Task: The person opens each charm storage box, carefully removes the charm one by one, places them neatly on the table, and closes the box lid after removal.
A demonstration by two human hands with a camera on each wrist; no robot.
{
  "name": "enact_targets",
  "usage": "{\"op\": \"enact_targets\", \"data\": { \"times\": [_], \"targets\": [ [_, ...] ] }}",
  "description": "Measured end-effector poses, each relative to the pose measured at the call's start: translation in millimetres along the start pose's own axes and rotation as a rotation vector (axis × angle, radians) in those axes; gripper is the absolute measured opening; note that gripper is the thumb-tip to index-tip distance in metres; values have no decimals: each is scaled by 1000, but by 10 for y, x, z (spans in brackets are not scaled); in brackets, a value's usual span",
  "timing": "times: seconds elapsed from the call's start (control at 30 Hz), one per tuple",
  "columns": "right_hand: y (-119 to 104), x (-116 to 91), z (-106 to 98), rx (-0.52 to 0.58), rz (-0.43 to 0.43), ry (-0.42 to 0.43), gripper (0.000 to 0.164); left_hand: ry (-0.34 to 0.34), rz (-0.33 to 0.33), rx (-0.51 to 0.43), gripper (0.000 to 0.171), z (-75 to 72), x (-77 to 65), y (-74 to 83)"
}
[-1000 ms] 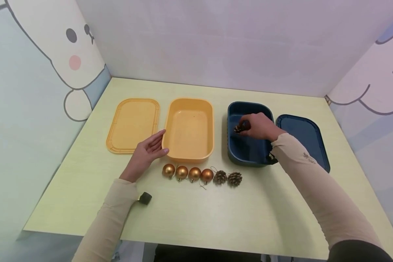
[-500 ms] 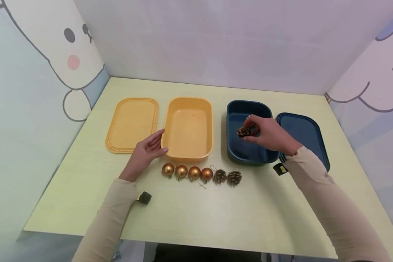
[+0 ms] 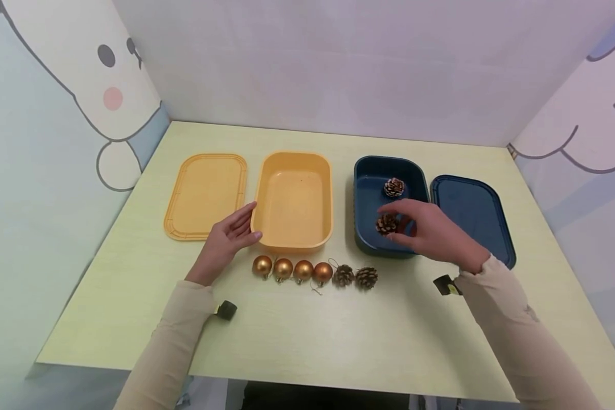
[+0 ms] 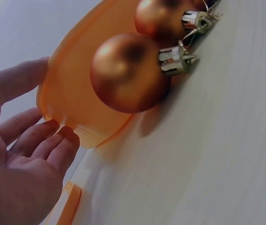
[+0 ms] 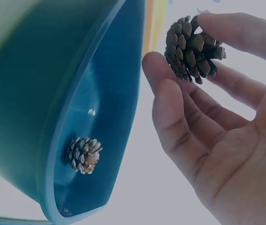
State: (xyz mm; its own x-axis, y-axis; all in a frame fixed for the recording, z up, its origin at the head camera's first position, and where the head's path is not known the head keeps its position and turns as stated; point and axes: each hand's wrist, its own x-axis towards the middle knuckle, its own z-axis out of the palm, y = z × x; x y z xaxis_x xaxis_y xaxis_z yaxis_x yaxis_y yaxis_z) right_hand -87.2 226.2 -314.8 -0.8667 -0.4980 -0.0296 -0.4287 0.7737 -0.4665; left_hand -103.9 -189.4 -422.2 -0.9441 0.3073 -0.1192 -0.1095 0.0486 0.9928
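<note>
My right hand [image 3: 433, 230] pinches a pine cone [image 3: 386, 224] between thumb and fingertips, above the front part of the dark blue box [image 3: 361, 228]. In the right wrist view, this held cone shows beyond the box's rim. Another pine cone [image 3: 394, 187] lies inside the box toward the back. My left hand [image 3: 225, 245] rests at the front left corner of the yellow box [image 3: 294, 208], fingers fairly straight. In the left wrist view, its thumb and fingertips are at the box's rim and outer wall.
Several copper-gold baubles [image 3: 283, 268] stand in a row before the yellow box. Two pine cones [image 3: 366, 278] continue that row rightward. A yellow lid [image 3: 207, 196] lies at the left, a dark blue lid [image 3: 474, 216] at the right. Walls border the table.
My right hand has drawn toward the front of the dark blue box with its pine cone. The cone at the back of that box has come into sight. My left hand has stayed put.
</note>
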Motion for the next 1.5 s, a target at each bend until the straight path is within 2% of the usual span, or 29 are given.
{"op": "enact_targets", "data": {
  "times": [0.27, 0.53, 0.83, 1.07, 1.3, 1.5],
  "targets": [
    [-116, -152, 3, 104, -39, 21, 39, 0, 0, -6, 74, -2, 14, 7],
    [-205, -237, 36, 125, -54, 47, 37, -1, 5, -12, 74, 1, 19, 4],
    [-230, -327, 86, 149, -19, 64, 33, -3, 6, -13, 74, -2, 17, 12],
    [-105, -490, 261, 158, 13, 109, 38, -5, 5, -14, 73, 0, 27, -4],
    [-20, -587, 479, 193, 43, 98, 33, -5, 5, -6, 73, 5, 14, -13],
    [-1, -609, 618, 143, 63, 101, 33, -4, 6, -8, 73, 7, 9, -12]
  ]
}}
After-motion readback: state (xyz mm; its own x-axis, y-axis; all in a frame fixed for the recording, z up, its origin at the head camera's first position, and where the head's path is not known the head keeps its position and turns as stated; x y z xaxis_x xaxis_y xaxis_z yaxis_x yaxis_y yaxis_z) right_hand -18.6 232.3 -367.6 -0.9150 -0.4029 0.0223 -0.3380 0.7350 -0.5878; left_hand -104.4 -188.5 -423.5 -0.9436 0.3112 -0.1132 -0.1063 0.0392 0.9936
